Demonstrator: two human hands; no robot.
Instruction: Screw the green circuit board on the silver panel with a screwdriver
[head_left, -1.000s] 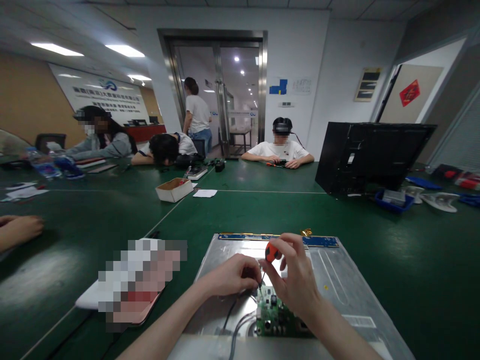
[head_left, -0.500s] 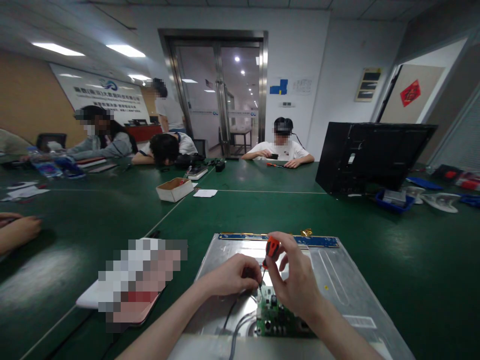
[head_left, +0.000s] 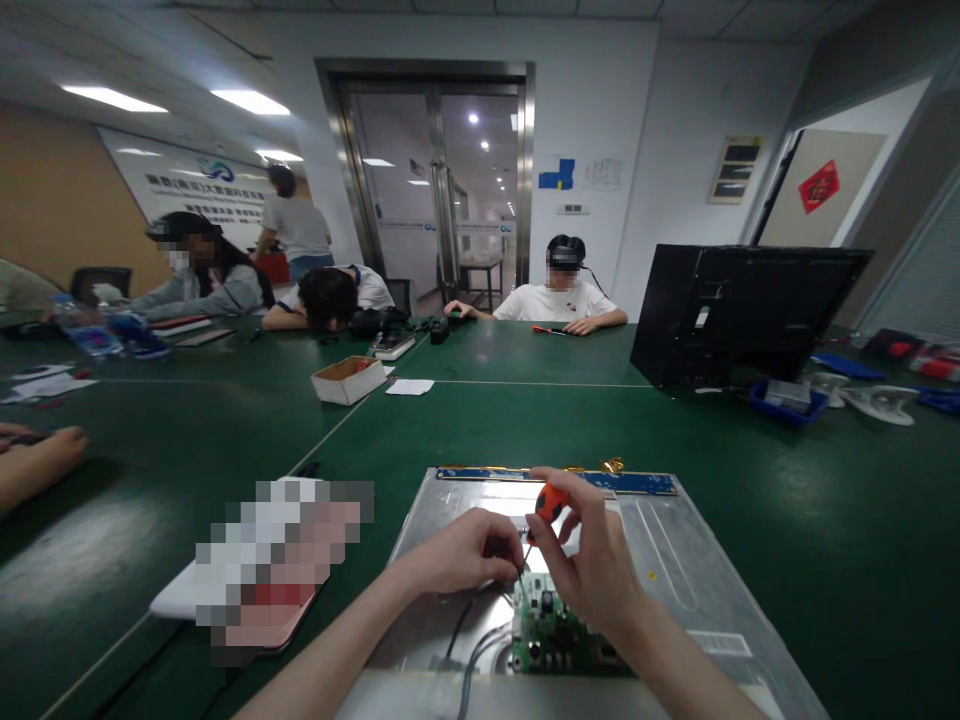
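My right hand (head_left: pixel 600 565) pinches the orange-and-black handle of a screwdriver (head_left: pixel 552 502) between thumb and fingers. Its thin shaft slants down to the upper left edge of a green circuit board (head_left: pixel 546 630). Close to the shaft's lower end, my left hand (head_left: pixel 474 550) has its fingertips pressed together; whatever they grip is hidden. The board sits on a large silver metal panel (head_left: pixel 667 565), partly covered by my right hand and wrist. Dark cables (head_left: pixel 471 660) run over the panel left of the board. A blue circuit strip (head_left: pixel 643 484) lines the panel's far edge.
Left of the panel lies a pink and white, partly blurred item (head_left: pixel 281 620). A small open box (head_left: pixel 348 380) stands farther off. A black monitor (head_left: pixel 750 310) and a blue tray (head_left: pixel 787 400) are at the right. Other people sit around the green table; another person's hand (head_left: pixel 45 455) rests at far left.
The screwdriver handle has tilted slightly right and turned in my right fingers. My left hand stays put. Across the table, a person's arm has reached left; the standing person has moved left.
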